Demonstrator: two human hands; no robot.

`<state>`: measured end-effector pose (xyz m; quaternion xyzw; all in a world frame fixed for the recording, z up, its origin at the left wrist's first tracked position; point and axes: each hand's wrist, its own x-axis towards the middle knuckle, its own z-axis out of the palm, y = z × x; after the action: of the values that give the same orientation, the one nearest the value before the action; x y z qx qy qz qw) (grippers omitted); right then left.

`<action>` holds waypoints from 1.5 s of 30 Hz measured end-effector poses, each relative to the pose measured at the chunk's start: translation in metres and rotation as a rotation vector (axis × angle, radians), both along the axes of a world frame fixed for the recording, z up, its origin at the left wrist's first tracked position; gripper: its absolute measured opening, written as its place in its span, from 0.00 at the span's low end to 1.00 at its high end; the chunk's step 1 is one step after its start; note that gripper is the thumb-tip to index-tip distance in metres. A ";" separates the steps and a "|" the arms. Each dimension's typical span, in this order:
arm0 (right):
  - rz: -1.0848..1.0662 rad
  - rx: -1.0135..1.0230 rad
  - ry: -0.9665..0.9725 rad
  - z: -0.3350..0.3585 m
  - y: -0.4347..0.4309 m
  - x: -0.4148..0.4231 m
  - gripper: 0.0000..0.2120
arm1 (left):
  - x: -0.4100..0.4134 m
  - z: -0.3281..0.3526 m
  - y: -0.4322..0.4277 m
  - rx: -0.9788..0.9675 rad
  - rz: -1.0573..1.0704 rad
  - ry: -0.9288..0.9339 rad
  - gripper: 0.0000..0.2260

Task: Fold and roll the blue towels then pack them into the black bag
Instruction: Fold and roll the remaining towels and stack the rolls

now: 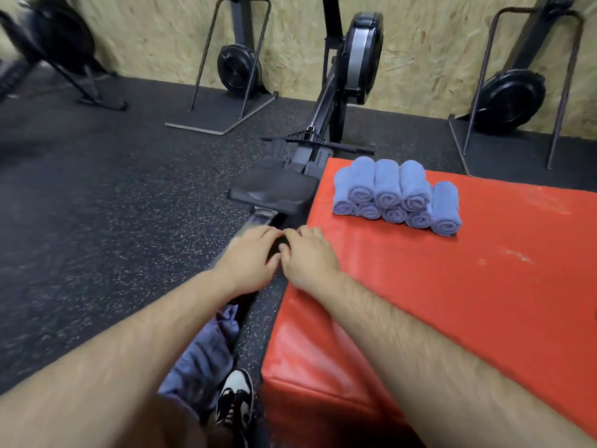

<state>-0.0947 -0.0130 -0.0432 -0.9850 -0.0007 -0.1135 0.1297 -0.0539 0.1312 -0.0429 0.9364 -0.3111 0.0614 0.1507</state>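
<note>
Several rolled blue towels (392, 197) are stacked in two layers on the far part of the red padded box (452, 302). An unrolled blue towel (206, 350) lies crumpled on the floor beside the box, partly under my left forearm. My left hand (250, 260) and my right hand (307, 257) meet just off the box's left edge. Their fingers curl down onto a black thing that looks like the black bag (275, 250). Most of the bag is hidden under the hands.
A rowing machine with its black seat (274, 190) and rail runs along the left of the box, right under my hands. More gym machines (240, 69) stand against the chipboard wall. My shoe (235, 402) is by the box's near corner. Speckled rubber floor stretches left.
</note>
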 end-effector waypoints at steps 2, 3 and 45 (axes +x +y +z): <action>0.040 -0.012 0.024 -0.010 0.027 0.003 0.17 | -0.001 -0.007 0.031 0.024 0.024 0.074 0.21; 0.057 -0.007 0.046 -0.015 0.041 0.004 0.18 | 0.000 -0.011 0.045 0.039 0.042 0.111 0.21; 0.090 0.428 0.226 -0.059 0.156 0.044 0.09 | 0.048 -0.067 0.185 0.223 0.248 0.510 0.09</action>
<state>-0.0506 0.1432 -0.1022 -0.9406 -0.0062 0.0057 0.3395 -0.0060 0.3158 -0.1102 0.9632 -0.1513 -0.1921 0.1116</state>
